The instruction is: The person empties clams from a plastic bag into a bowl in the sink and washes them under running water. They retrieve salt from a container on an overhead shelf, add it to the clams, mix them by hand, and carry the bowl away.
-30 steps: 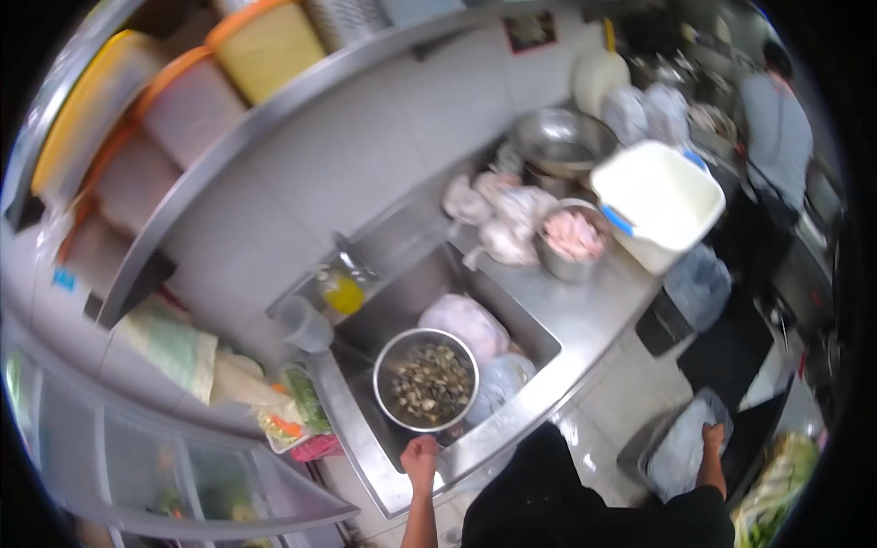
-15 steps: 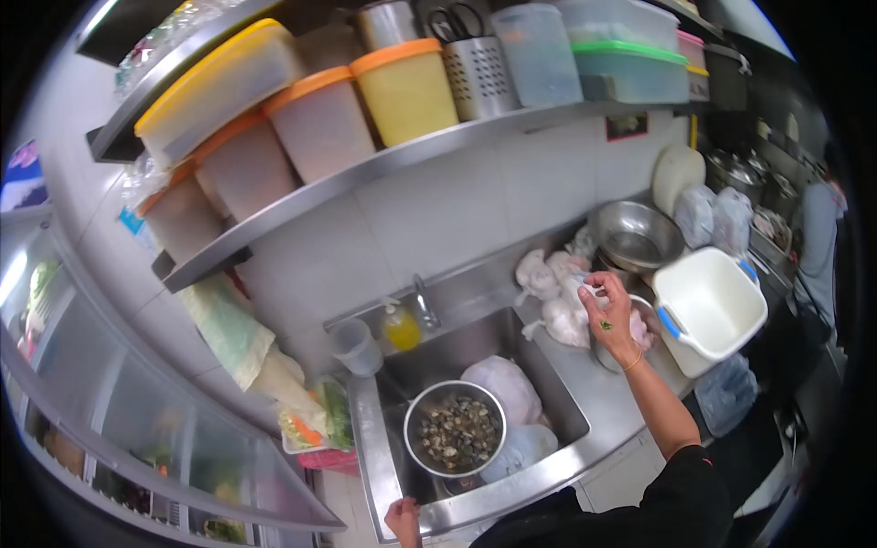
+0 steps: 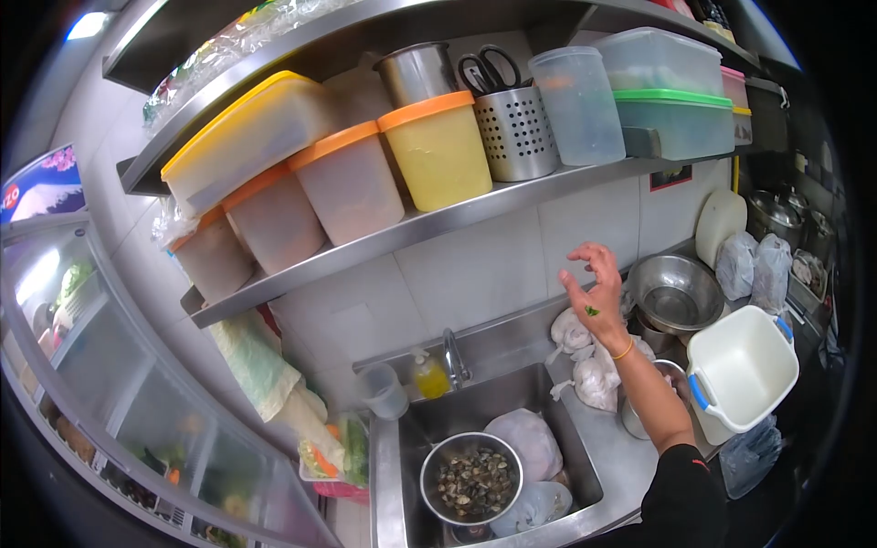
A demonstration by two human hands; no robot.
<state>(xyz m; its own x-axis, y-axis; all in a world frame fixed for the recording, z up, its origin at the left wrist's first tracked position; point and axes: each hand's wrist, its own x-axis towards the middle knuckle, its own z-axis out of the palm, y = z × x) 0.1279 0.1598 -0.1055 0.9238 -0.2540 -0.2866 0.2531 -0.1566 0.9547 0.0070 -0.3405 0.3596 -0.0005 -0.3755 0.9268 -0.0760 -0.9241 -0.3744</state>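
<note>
My right hand (image 3: 598, 297) is raised above the steel counter, fingers apart and curved, with nothing between them. A small green scrap clings to its back. Below and beside it lie knotted plastic bags (image 3: 596, 382) with pale contents. Behind my forearm, partly hidden, stands a metal pot (image 3: 632, 420). In the sink (image 3: 583, 464) sits a steel bowl (image 3: 426, 498) of clams (image 3: 475, 482), next to a filled plastic bag (image 3: 523, 440) and a clear bag (image 3: 534, 507). My left hand is out of view.
A shelf (image 3: 438, 224) with lidded tubs (image 3: 437, 155) and a perforated holder with scissors (image 3: 516, 132) runs overhead. To the right are a steel basin (image 3: 676, 292) and a white tub (image 3: 744, 365). A glass-doored fridge (image 3: 119, 393) stands open at left. A tap (image 3: 454, 356) rises behind the sink.
My right hand has lifted off the bags and opened, rising toward the shelf. My left hand has left the view at the sink's front edge. The camera has tilted up.
</note>
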